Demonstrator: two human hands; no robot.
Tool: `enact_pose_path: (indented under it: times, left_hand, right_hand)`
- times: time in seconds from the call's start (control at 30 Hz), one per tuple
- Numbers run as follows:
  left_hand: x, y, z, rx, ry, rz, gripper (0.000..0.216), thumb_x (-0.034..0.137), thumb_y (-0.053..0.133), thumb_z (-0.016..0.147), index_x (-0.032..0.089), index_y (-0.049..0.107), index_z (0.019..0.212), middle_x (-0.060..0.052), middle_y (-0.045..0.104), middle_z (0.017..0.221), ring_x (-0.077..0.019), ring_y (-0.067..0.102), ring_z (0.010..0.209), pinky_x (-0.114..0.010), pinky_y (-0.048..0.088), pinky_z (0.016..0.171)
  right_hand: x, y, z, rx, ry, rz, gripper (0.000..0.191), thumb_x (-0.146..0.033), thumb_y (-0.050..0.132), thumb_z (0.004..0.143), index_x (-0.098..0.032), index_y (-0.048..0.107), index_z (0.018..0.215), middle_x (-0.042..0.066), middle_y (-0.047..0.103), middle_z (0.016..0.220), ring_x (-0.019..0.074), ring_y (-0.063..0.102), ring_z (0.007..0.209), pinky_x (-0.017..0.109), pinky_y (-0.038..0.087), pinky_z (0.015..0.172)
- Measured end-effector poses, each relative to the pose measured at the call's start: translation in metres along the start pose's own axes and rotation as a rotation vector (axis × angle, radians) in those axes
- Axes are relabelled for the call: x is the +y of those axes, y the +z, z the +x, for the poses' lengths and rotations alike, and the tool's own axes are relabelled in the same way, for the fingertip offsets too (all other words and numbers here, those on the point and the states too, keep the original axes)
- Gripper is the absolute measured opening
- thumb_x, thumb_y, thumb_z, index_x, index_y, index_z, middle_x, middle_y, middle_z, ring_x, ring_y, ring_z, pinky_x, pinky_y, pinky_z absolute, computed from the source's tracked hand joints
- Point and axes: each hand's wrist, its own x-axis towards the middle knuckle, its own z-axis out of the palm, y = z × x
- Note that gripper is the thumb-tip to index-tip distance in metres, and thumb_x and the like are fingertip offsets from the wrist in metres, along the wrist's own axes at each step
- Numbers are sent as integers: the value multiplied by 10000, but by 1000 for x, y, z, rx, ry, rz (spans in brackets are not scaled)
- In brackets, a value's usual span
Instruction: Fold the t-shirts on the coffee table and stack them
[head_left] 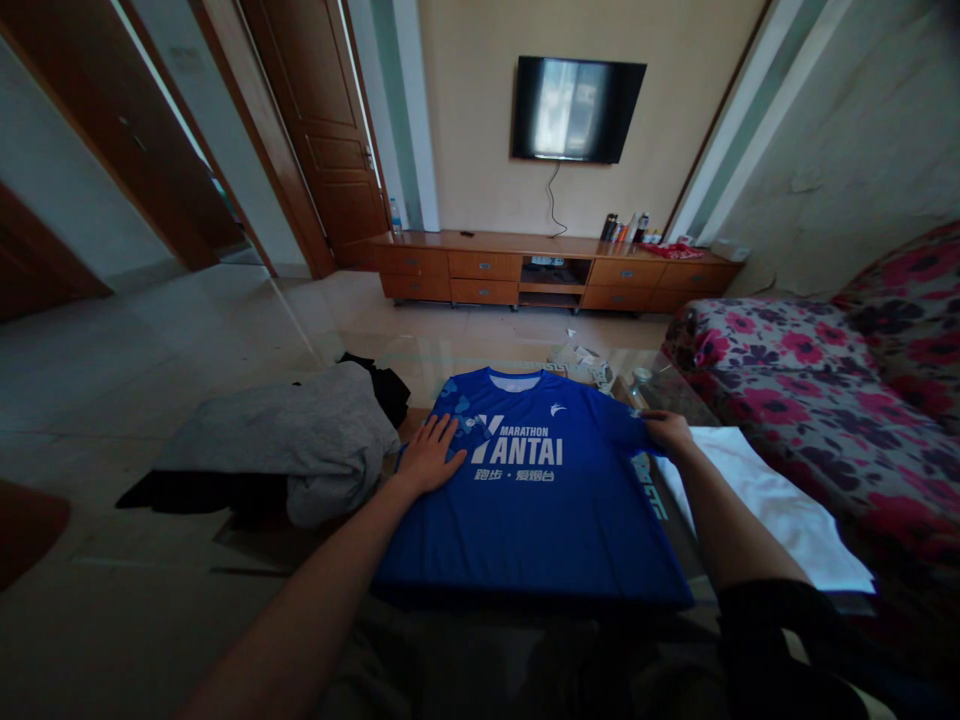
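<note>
A blue T-shirt (525, 530) with white "MARATHON YANTAI" lettering lies spread face up on a glass-topped table, its collar toward the far side. My left hand (431, 455) rests flat on the shirt's left side near the sleeve, fingers spread. At the right sleeve, my right hand (667, 432) pinches the sleeve's edge between thumb and fingers. The shirt's lower hem drops over the near table edge. Beside my right forearm lies a folded white cloth (757, 505), partly covered by that arm.
Grey and black clothes (262, 440) are heaped at the table's left. A flowered sofa (787, 350) stands on the right. Across the tiled floor, a low wooden cabinet (484, 268) holds bottles and cans, below a wall-mounted television (577, 110). Papers (581, 360) show beyond the collar.
</note>
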Motion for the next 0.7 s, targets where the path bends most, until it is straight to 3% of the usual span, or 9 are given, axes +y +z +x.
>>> enact_pose_path:
  times: [0.07,0.2,0.3,0.4,0.53,0.7]
  left_hand:
    - [0,0,0,4,-2,0,766,654,282,988,216,262,1617,-84,228,1693,-300,131,1572,-484,129,1251]
    - [1,-2,0,0,-13,-7,760,654,296,983,226,279,1611,-79,253,1686,-301,140,1570,-489,135,1250]
    - [2,-4,-1,-1,-13,-11,765,655,295,982,220,280,1612,-81,253,1686,-305,145,1569,-491,146,1249]
    - [3,-4,-1,6,-4,-11,774,654,288,985,201,282,1613,-92,243,1688,-308,155,1566,-485,154,1250]
    - [1,-2,-1,7,-11,-8,759,643,307,984,216,285,1612,-85,250,1686,-308,149,1568,-492,154,1250]
    - [0,-1,0,1,-16,-15,757,645,322,980,236,274,1615,-74,243,1689,-307,141,1569,-498,151,1249]
  right_hand:
    - [-6,-6,-2,-38,-37,-27,389,-198,620,793,-139,771,1147,150,763,1015,245,725,879,307,555,774]
    - [-34,-18,-18,-15,-154,-110,554,-181,594,818,-189,663,1368,179,686,1274,333,667,1136,422,515,967]
    - [-66,-16,-50,44,-426,-304,590,-208,461,936,-291,495,1518,145,522,1506,325,671,1133,482,518,965]
    - [-92,2,-92,-46,-681,-508,592,-199,304,1004,-318,379,1579,110,308,1657,300,701,1040,495,551,893]
    - [-101,33,-139,-241,-845,-663,557,-180,245,1017,-313,502,1493,60,226,1692,305,690,1036,496,567,844]
    - [-93,38,-151,-240,-858,-699,522,-153,262,1012,-287,568,1413,109,340,1630,305,671,1069,464,570,822]
